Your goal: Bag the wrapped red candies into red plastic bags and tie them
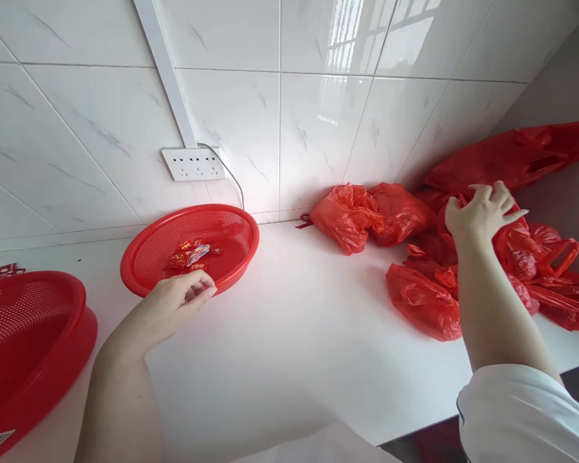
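Note:
My left hand [181, 296] is at the near rim of a round red perforated plastic basket [147, 247], with its fingers curled over the edge and the thumb on the outer side. Inside the basket lie a few small red-and-gold wrapped packets [193, 255]. Over on the right, my right hand [477, 215] is spread open above a heap of knotted red plastic bags [516, 247]. Its fingertips are close to a large red bag [492, 157] at the back; whether they touch it I cannot tell.
A stack of red baskets [80, 321] stands at the left edge. Two red bags [345, 215] rest against the tiled wall, and another red bag [424, 302] lies nearer. A socket strip [193, 164] with a grey cable is on the wall above the white counter [289, 341].

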`<act>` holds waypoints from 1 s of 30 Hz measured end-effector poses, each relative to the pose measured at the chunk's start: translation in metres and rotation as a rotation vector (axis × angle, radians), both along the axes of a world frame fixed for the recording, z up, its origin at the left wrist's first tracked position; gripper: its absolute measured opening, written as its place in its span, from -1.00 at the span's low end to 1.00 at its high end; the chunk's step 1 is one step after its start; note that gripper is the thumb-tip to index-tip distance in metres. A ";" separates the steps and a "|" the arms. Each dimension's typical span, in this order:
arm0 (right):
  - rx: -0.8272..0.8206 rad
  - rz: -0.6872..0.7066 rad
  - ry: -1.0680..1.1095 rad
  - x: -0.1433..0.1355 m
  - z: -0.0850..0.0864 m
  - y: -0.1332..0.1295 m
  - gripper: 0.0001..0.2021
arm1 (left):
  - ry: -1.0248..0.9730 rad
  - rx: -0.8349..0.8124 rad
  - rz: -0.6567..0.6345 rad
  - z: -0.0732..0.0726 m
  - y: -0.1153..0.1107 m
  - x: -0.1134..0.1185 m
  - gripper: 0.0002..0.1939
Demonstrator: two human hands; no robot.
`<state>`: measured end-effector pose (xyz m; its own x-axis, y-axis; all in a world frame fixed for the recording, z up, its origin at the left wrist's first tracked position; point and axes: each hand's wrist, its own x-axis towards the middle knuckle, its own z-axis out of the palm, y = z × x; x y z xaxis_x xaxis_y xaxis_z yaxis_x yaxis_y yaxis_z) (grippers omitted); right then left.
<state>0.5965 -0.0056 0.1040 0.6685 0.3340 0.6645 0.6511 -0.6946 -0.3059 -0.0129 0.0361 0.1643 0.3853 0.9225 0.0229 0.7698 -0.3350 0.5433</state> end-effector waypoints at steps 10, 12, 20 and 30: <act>-0.181 0.654 0.382 -0.077 0.015 0.057 -0.62 | 0.120 -0.117 -0.076 -0.007 0.004 0.002 -0.69; -0.237 0.681 0.456 -0.097 0.004 0.079 -0.53 | 0.125 -0.135 -0.088 -0.006 0.002 0.004 -0.69; -0.415 0.772 0.570 -0.133 0.005 0.108 -0.92 | 0.120 -0.109 -0.058 -0.002 -0.001 -0.004 -0.70; -0.557 1.022 0.543 -0.169 0.056 0.104 -0.77 | 0.129 -0.122 -0.061 -0.003 0.004 -0.008 -0.71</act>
